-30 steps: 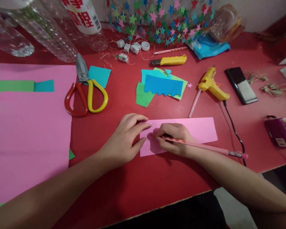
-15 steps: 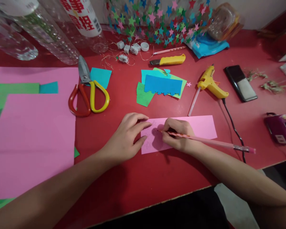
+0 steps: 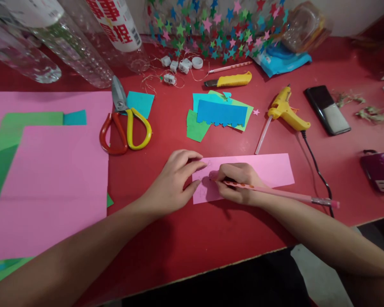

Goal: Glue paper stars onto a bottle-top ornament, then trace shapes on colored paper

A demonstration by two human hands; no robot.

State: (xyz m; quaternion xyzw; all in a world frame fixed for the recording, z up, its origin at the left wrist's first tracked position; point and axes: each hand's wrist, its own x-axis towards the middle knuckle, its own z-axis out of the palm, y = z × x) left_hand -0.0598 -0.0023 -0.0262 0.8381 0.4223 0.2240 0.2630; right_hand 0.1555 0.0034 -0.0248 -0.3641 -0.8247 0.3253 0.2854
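Observation:
A pink paper strip (image 3: pixel 272 168) lies on the red table with small pencil-drawn shapes near its left end. My right hand (image 3: pixel 240 183) is closed round a pink pencil (image 3: pixel 284 194), whose tip points down at the strip among the drawn shapes. The pencil's eraser end reaches out to the right over my forearm. At the strip's left edge rests my left hand (image 3: pixel 177 181), its fingers apart and the fingertips touching the paper.
Scissors (image 3: pixel 127 123) lie to the left beside large pink sheets (image 3: pixel 64 179). Blue and green paper scraps (image 3: pixel 222 114), a yellow cutter knife (image 3: pixel 232 79), a glue gun (image 3: pixel 286 110) and a black phone (image 3: pixel 328 110) lie beyond the strip. Plastic bottles (image 3: pixel 73 47) stand at the back left.
The whole scene has shifted slightly right in view. My right hand has moved the pencil tip a little over the strip; my left hand stays at its left edge.

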